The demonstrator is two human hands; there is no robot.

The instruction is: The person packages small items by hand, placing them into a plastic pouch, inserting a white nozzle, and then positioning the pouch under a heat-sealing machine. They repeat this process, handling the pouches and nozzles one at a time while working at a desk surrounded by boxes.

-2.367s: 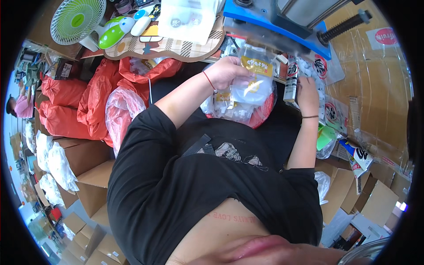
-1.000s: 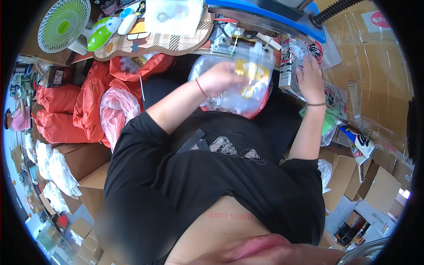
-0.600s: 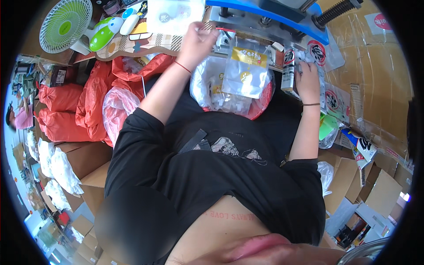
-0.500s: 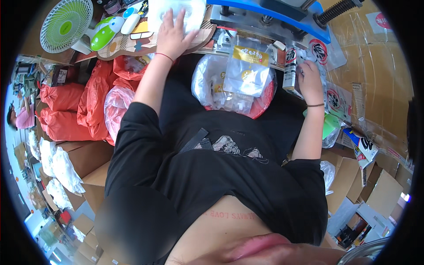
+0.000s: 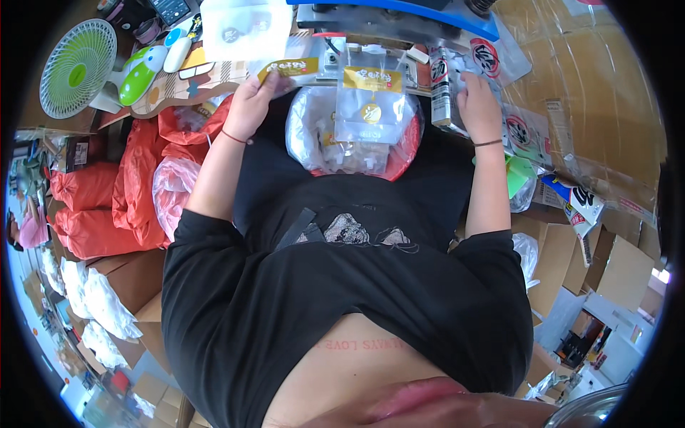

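Observation:
Between thumb and fingers, my left hand pinches a clear plastic pouch with a gold band, in front of a stack of whitish pouches. My right hand is curled beside a black-and-white printed box; what its fingers grip, if anything, is hidden. Another clear pouch with a gold label hangs from the table edge, between my hands. Behind it, a bag-lined round container above my lap holds several more pouches.
A press-like machine with a blue bar stands at the far edge. At the left are a green-and-white fan and stuffed red bags. Taped cardboard walls the right side, with open cartons below it.
My left hand has come off the whitish stack toward me and now pinches a gold-banded pouch. My right hand stays by the printed box. The whole view has shifted somewhat.

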